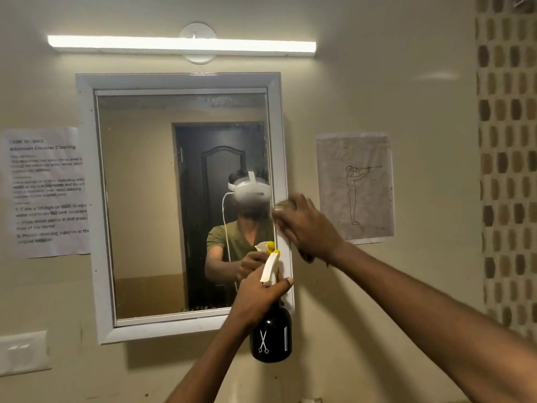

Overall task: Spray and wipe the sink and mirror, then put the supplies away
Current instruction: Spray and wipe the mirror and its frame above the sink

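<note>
A white-framed mirror (186,199) hangs on the beige wall straight ahead. My left hand (257,298) grips the neck of a black spray bottle (270,335) with a white and yellow trigger head, held upright in front of the mirror's lower right corner. My right hand (305,225) is pressed against the right side of the frame, fingers curled over a brownish sponge or cloth (307,257) that barely shows under the palm. The sink is out of sight below the frame.
A lit tube light (181,45) runs above the mirror. A printed instruction sheet (48,191) is taped left of it, a line drawing on paper (355,186) to the right. A switch plate (23,353) sits lower left. Patterned tiles (507,170) cover the right wall.
</note>
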